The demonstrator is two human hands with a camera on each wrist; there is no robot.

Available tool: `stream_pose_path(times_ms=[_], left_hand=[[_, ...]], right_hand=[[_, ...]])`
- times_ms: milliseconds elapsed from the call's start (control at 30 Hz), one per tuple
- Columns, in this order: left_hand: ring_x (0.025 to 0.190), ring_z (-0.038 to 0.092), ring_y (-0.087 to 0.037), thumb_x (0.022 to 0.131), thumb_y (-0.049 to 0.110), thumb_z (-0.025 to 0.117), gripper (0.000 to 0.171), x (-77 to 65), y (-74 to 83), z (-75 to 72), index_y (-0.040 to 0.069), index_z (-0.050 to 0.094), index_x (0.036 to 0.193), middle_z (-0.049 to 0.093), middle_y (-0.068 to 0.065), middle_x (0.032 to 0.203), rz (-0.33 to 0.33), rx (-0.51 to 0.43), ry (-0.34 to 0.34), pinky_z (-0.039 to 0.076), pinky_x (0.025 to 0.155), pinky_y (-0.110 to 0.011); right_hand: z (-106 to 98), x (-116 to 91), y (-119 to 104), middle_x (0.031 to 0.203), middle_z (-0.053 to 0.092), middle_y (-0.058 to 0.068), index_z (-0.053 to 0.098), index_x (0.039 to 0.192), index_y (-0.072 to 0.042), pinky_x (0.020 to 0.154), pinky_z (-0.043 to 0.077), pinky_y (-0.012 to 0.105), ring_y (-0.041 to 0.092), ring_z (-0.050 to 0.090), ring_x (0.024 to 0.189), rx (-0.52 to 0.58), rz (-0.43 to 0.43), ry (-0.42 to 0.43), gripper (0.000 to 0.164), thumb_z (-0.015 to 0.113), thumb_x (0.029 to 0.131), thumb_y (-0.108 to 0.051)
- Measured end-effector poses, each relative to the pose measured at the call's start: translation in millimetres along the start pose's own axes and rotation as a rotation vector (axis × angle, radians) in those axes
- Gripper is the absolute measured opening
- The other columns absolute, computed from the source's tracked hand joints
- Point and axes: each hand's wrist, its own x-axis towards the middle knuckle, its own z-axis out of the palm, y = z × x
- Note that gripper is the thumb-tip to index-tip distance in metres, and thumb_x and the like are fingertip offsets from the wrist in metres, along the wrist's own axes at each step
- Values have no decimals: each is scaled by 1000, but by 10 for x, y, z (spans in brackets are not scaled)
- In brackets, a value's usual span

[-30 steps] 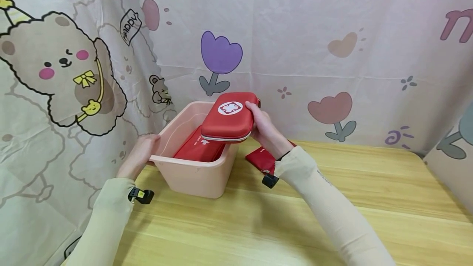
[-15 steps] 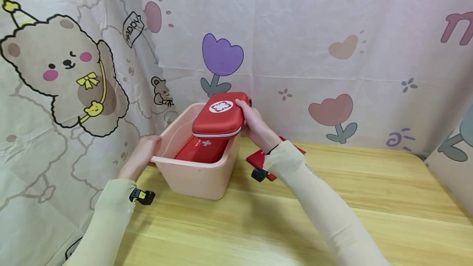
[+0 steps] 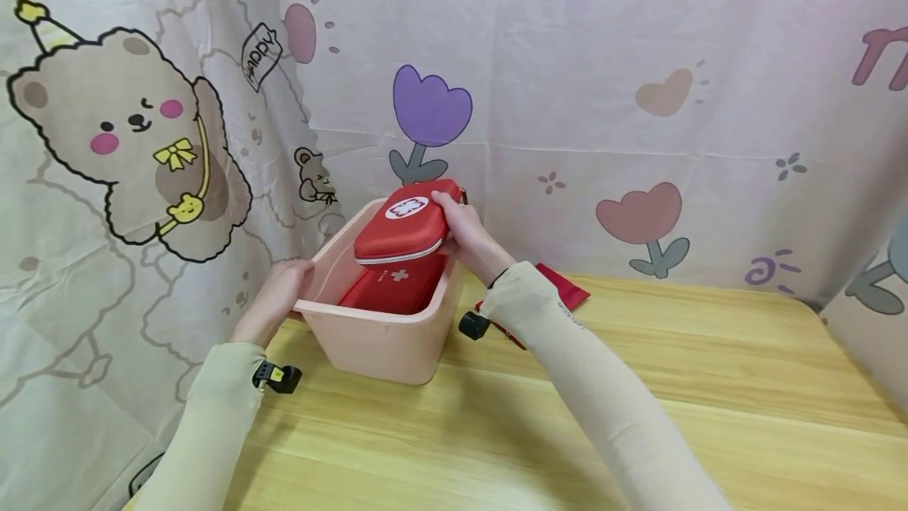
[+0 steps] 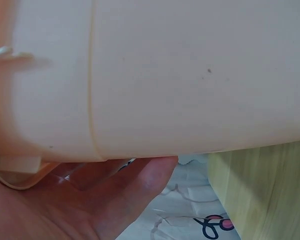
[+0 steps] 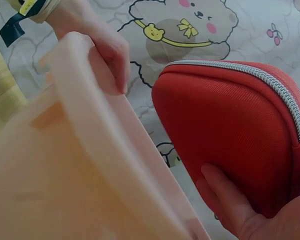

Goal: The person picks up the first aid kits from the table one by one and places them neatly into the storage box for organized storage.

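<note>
My right hand (image 3: 471, 236) grips a red zippered first-aid case (image 3: 404, 229) by its right side, thumb on top. The case hangs tilted over the opening of a pink plastic bin (image 3: 379, 345); a white round emblem marks its lid. My left hand (image 3: 275, 296) holds the bin's left rim, with fingers curled over it in the right wrist view and the thumb against the outer wall in the left wrist view. Inside the bin lies a red pouch (image 3: 397, 290) with a white cross, partly hidden by the case.
A flat red pouch (image 3: 567, 288) lies on the wooden table (image 3: 674, 385) to the bin's right, partly covered by my right sleeve. A printed curtain (image 3: 539, 85) hangs behind and to the left, close to the bin.
My right hand has carried the first-aid case left and slightly down, further over the bin. My left hand keeps its hold on the rim. The view has shifted slightly.
</note>
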Motion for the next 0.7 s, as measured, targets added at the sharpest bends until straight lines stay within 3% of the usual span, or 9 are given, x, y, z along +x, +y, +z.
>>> stream_pose_path(times_ms=[400, 700], left_hand=[[107, 51, -36, 104, 37, 21, 60, -12, 29, 3, -9, 38, 139, 47, -28, 126, -25, 16, -6, 53, 70, -32], [102, 53, -34, 104, 33, 23, 56, 11, 19, 9, -9, 42, 136, 49, -28, 122, -37, -4, 4, 55, 68, -35]], right_hand=[[235, 118, -19, 115, 63, 11, 43, 135, -11, 72, 58, 41, 26, 68, 90, -7, 74, 84, 52, 63, 95, -39], [377, 156, -30, 113, 63, 10, 42, 134, -15, 77, 56, 49, 29, 68, 91, -51, 137, 44, 51, 65, 94, -36]])
